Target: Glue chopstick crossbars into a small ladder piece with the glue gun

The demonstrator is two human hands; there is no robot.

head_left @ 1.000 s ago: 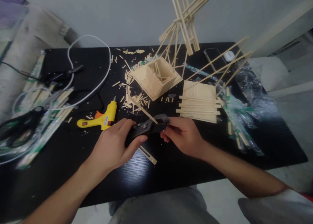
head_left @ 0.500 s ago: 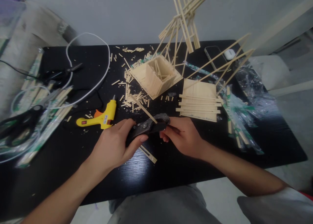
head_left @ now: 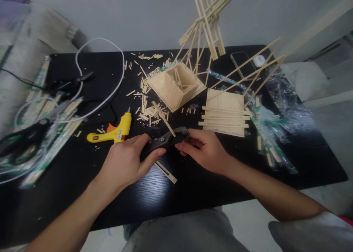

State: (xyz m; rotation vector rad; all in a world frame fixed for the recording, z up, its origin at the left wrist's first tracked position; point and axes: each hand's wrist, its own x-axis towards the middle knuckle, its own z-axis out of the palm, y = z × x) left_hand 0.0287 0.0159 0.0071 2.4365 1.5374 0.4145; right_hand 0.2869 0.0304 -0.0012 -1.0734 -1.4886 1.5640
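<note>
My left hand is wrapped round the handle of a black cutter above the black table. My right hand pinches a thin wooden stick at the cutter's head; the stick slants up and to the left out of the jaws. Right behind my hands lie several short cut stick pieces. Two more sticks lie on the table under my left hand.
A yellow glue gun lies left of my hands. Behind stand a small stick box and a flat stick panel with long sticks rising from them. Scissors, wrapped chopstick packs and a white cable are at left; a phone at the back right.
The stick in the cutter has tilted more upright, its far end swinging right. My right hand has shifted slightly up and left along the cutter head. The left hand stays closed on the handle.
</note>
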